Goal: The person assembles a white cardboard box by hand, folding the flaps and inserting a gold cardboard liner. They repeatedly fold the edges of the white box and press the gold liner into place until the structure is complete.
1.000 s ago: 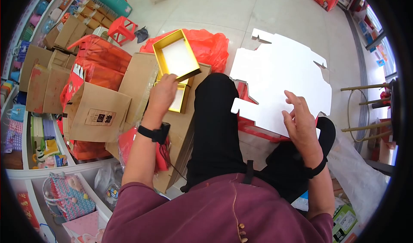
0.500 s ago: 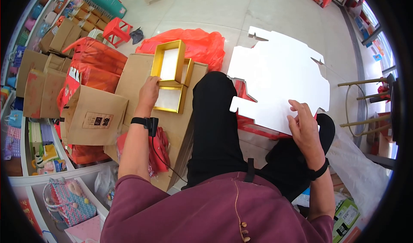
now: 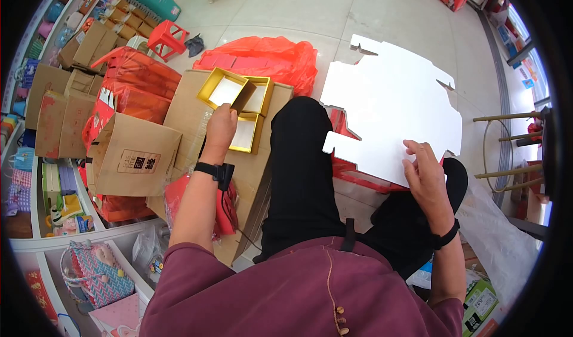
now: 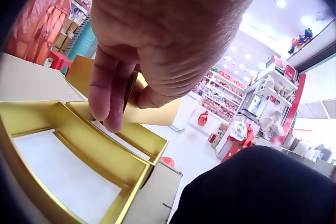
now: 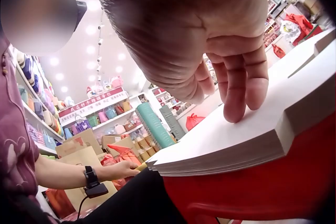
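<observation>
My left hand (image 3: 222, 127) pinches the wall of a gold-edged open box (image 3: 224, 91), which is tilted above the cardboard. Beside it on the cardboard lie two more gold boxes, one (image 3: 264, 98) partly behind the held box and one (image 3: 243, 135) nearer to me. In the left wrist view the thumb and fingers of the left hand (image 4: 152, 40) grip a thin wall, above a gold box (image 4: 97, 153) with a white bottom. My right hand (image 3: 427, 173) rests, fingers loosely bent, on a stack of white die-cut sheets (image 3: 391, 104); its fingertips touch the top sheet (image 5: 210, 134) in the right wrist view.
The white sheets lie on a red support (image 5: 252, 192). Brown cardboard (image 3: 191, 107), a paper bag (image 3: 140, 158) and red plastic bags (image 3: 140, 74) are on the left. Red plastic (image 3: 292, 62) lies beyond the boxes. Shelves line the far left; a dark-topped stool (image 3: 552, 146) stands at right.
The held gold box came down from its raised position, swung nearly upright over the others, then shifted left and tilted, showing more of the box behind. My right hand stays on the white sheets.
</observation>
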